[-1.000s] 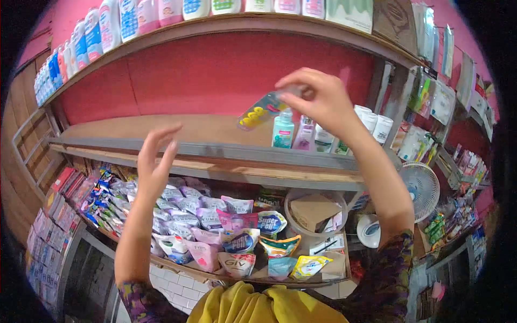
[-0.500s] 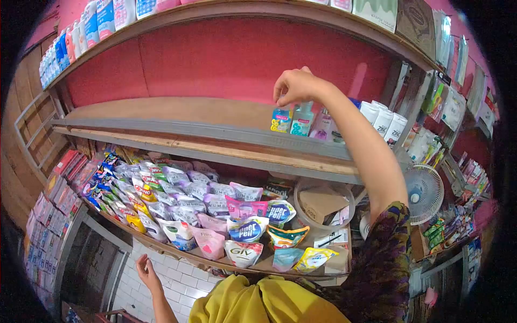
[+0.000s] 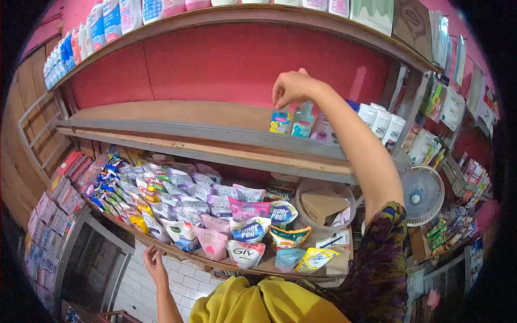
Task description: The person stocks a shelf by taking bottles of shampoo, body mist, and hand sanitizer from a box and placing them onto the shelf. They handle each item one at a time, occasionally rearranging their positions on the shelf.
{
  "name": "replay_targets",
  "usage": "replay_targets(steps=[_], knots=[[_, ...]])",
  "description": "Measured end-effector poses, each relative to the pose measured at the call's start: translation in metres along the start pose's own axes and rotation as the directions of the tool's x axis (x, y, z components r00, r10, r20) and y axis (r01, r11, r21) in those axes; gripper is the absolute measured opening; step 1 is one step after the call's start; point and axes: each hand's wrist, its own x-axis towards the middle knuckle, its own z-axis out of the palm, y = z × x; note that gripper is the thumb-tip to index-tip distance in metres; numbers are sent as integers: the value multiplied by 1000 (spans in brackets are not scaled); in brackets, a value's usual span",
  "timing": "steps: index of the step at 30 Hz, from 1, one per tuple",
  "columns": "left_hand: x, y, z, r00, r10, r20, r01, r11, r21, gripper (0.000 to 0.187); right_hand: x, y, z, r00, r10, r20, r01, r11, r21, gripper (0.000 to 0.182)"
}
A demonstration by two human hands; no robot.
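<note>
My right hand (image 3: 295, 89) reaches over the middle shelf, its fingers pinched at the top of a small blue-and-yellow bottle (image 3: 279, 123) with a pink label band. That bottle stands upright at the shelf's front edge; its cap is hidden by my fingers. Just right of it are a clear teal bottle (image 3: 302, 124) and a lilac bottle (image 3: 321, 128), the latter partly behind my forearm. Low on the left, my left hand (image 3: 155, 261) hangs in front of the lower shelf, fingers loosely bent and apart, holding nothing.
Detergent pouches (image 3: 212, 215) crowd the lower shelf, beside a clear round tub (image 3: 325, 226). White bottles (image 3: 379, 124) stand right of my forearm. An upper shelf (image 3: 237, 16) bears more bottles. A fan (image 3: 420, 196) is at right.
My left hand has risen slightly and shifted right, towards the lower shelf's edge. The right hand stays pinched at the small bottle, with little movement. The view has tilted slightly.
</note>
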Motion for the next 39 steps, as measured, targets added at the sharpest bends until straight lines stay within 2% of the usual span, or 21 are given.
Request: replay_targets(steps=[14,17,20,29,39], knots=[[1,-9,-2,999,-32,33,31,999,31,25,-1,3,1,1000,7,21,-7,1000,-24,22],[2,-4,4,999,-37,32,36,999,38,25,-1,8,4,1000,-3,-10,3,1000,-8,22],[2,6,8,998,12,67,-11,1000,-14,25,0,12,3,999,13,38,-15,998,59,20],[-3,-8,2,996,-60,74,54,996,70,25,-1,10,4,1000,11,15,-11,999,33,22],[-11,-16,-8,994,-91,57,88,994,57,26,2,12,5,1000,-4,8,4,999,39,29]])
